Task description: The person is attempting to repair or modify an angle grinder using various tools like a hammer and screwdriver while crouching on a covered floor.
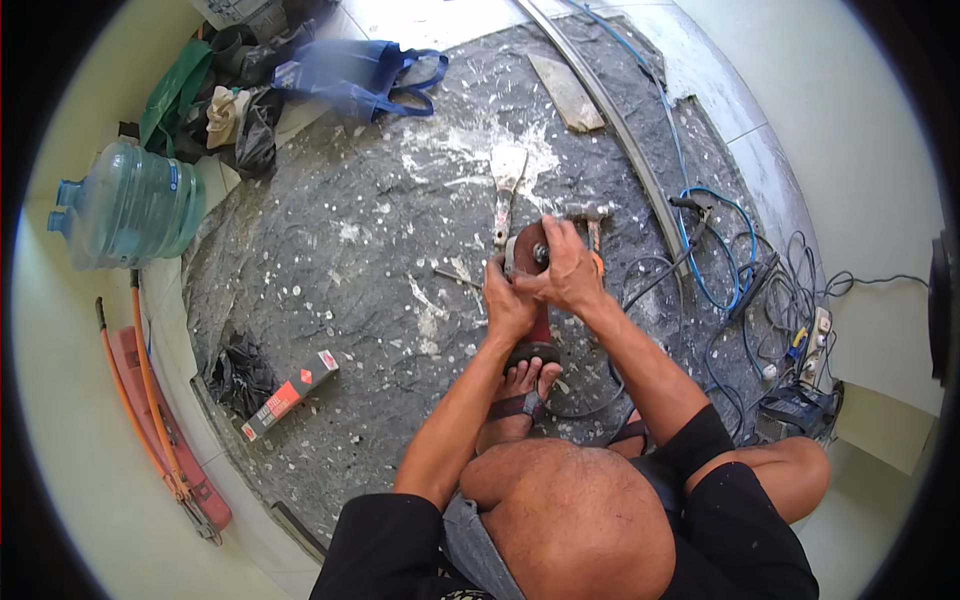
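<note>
An angle grinder point(541, 328) lies with its red body toward me and its rear end by the toes of my sandalled foot. On its head is a dark reddish disc point(527, 243) with a metal nut at the centre. My left hand point(508, 303) is closed round the grinder's head from the left. With its fingers bent over the disc near the nut, my right hand point(570, 272) grips from the other side. Just beyond is a white-smeared scraper point(506, 175), blade pointing away. A hammer point(590, 213) lies right behind my right hand, its handle partly hidden.
A grey, paint-spattered sheet point(330, 270) covers the floor. To the left are a narrow box point(290, 395), a water bottle point(135, 205) and orange-handled bolt cutters point(160, 430). A long metal strip point(620, 125) and tangled cables point(745, 275) lie right; a blue bag point(350, 75) lies far left.
</note>
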Demonstrator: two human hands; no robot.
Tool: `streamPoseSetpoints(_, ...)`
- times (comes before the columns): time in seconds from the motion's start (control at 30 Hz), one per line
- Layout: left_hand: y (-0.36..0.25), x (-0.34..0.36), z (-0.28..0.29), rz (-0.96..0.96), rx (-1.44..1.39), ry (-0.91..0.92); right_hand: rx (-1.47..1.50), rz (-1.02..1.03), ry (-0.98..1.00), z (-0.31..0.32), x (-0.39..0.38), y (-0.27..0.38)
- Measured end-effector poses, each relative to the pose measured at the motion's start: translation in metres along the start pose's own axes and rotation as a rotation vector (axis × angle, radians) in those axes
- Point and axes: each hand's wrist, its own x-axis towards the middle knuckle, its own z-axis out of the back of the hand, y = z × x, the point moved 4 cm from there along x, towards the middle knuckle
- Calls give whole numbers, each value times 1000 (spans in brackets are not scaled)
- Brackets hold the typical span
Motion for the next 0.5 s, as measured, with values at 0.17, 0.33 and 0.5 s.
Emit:
streamPoseSetpoints(0.17,-8,-5,-3,-130,232,-166,70,-302,-157,-26,6,17)
streamPoseSetpoints(0.33,-8,-5,-6,-117,252,-65,18,-485,-430,-37,10,14)
streamPoseSetpoints(0.5,-21,0,-12,-161,240,-3,-34,-432,-458,-28,9,-4)
